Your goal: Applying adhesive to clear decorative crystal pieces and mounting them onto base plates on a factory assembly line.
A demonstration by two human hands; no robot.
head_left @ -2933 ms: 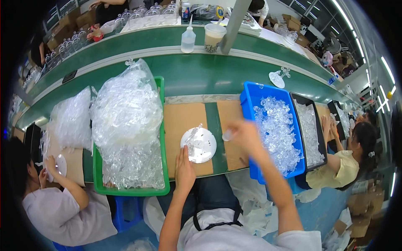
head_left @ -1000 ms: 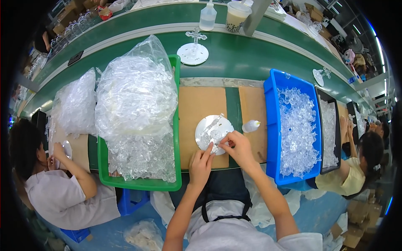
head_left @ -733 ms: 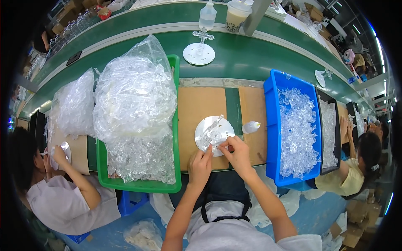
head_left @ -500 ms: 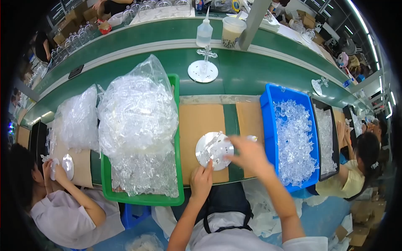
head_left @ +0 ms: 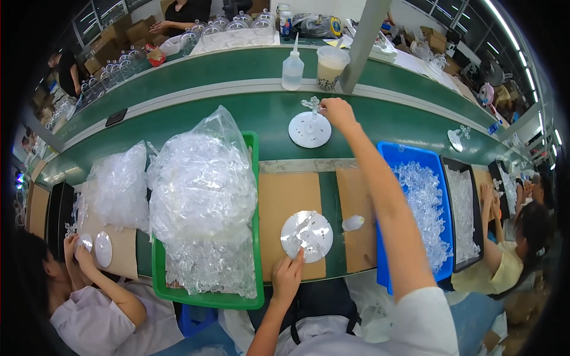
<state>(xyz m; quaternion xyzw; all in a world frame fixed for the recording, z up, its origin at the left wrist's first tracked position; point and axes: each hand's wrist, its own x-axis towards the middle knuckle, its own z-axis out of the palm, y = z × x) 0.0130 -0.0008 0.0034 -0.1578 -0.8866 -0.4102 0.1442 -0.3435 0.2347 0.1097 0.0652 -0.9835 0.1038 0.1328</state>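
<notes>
Head view, clear cross: upper middle of the frame, upright on a round white base on the green desk; I'd worry that a sideways tug could tip it, or snap it off if its joint is weak.
Round plate: in the middle of the frame, flat on cardboard; pressing hard at its rim might make it slide and shift the clear piece lying on it.
Squeeze bottle and drink cup: just above the cross in the frame; a stray knuckle could knock either over.
Right hand: fingers narrow, right beside the cross's right arm and seemingly touching it; from here I can't tell whether they grip.
Left hand: lower middle, index finger stretched onto the plate's lower edge, the others curled; whether it pinches the rim I can't tell.
Plate against hands: directly above the left hand, well below the right.
Small bottle: right of the plate, apart from both hands.
Blue tub: to the right, full of clear parts, partly behind the right forearm.
</notes>
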